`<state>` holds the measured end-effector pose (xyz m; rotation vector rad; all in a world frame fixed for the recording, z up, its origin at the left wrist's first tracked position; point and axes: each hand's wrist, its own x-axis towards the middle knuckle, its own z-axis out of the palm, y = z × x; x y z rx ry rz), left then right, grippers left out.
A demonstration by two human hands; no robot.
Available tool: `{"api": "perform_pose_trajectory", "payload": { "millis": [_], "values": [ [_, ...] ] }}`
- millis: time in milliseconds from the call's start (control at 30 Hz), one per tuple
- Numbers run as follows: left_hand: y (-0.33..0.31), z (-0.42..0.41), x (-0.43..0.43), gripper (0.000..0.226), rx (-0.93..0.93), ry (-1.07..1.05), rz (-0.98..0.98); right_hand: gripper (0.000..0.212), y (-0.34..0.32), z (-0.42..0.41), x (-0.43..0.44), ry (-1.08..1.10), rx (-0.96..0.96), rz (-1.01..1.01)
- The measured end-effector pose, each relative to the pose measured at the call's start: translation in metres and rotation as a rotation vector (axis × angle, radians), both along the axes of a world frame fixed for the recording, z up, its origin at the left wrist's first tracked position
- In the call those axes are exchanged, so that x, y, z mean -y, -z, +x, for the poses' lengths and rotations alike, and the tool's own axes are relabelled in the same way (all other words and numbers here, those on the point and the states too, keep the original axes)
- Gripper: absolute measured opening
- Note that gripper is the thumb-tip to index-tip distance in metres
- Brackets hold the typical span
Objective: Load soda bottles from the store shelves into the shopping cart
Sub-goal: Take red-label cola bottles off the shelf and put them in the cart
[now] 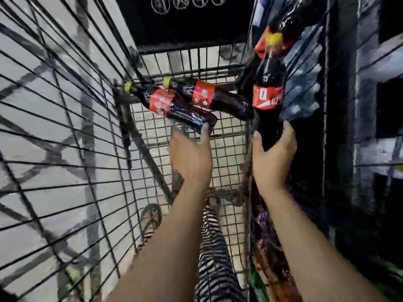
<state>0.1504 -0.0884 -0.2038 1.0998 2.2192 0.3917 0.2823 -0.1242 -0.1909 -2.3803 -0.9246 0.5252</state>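
Note:
Two dark soda bottles with red labels and yellow-green caps lie on their sides at the far end of the wire shopping cart (226, 136): one on the left (165, 103), one behind it (213, 97). My left hand (192, 153) grips the base of the left lying bottle. A third dark soda bottle (269, 92) with a yellow cap points up and away along the cart's right side, and my right hand (272, 158) is wrapped around its lower end. The image is blurred.
The cart's wire left wall (65, 127) fills the left of the view, with grey floor beneath. Dark store shelving (349, 105) runs along the right, with another red-labelled bottle (290, 22) high up. Striped trousers and a sandalled foot (150, 216) show through the mesh.

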Motion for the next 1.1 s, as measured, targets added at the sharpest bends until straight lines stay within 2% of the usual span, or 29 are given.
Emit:
{"api": "perform_pose_trajectory", "payload": {
  "millis": [67, 167, 300, 433, 500, 600, 733, 900, 967, 1033, 1100],
  "values": [
    [0.019, 0.003, -0.015, 0.077, 0.038, -0.107, 0.079, 0.065, 0.016, 0.002, -0.01, -0.016, 0.026, 0.052],
    [0.035, 0.002, -0.035, 0.062, 0.12, -0.263, 0.142, 0.069, 0.035, 0.001, -0.02, 0.013, 0.074, 0.077],
    [0.044, -0.003, -0.056, 0.063, 0.26, -0.44, 0.088, 0.079, 0.048, -0.002, -0.026, 0.09, 0.13, 0.108],
    [0.046, -0.008, -0.066, 0.064, 0.363, -0.523, 0.031, 0.081, 0.046, -0.004, -0.036, 0.119, 0.217, 0.029],
    [0.043, -0.011, -0.064, 0.059, 0.405, -0.553, 0.024, 0.074, 0.043, -0.008, -0.043, 0.171, 0.2, 0.023],
    [0.031, -0.02, -0.053, 0.06, 0.422, -0.588, 0.061, 0.068, 0.039, -0.012, -0.044, 0.202, 0.075, 0.069],
    [-0.008, -0.032, -0.023, 0.05, 0.391, -0.488, 0.084, 0.063, 0.015, -0.019, -0.028, 0.197, -0.05, 0.072],
    [-0.087, -0.049, 0.018, 0.057, 0.348, -0.278, 0.113, 0.055, -0.06, -0.052, 0.022, 0.218, -0.171, 0.115],
    [-0.125, -0.058, 0.037, 0.053, 0.322, -0.154, 0.122, 0.052, -0.096, -0.068, 0.048, 0.246, -0.214, 0.122],
    [-0.167, -0.067, 0.057, 0.035, 0.319, -0.017, 0.131, 0.05, -0.132, -0.083, 0.076, 0.269, -0.239, 0.148],
    [-0.203, -0.076, 0.074, 0.04, 0.324, 0.14, 0.146, 0.049, -0.169, -0.097, 0.104, 0.298, -0.264, 0.16]
  ]
}}
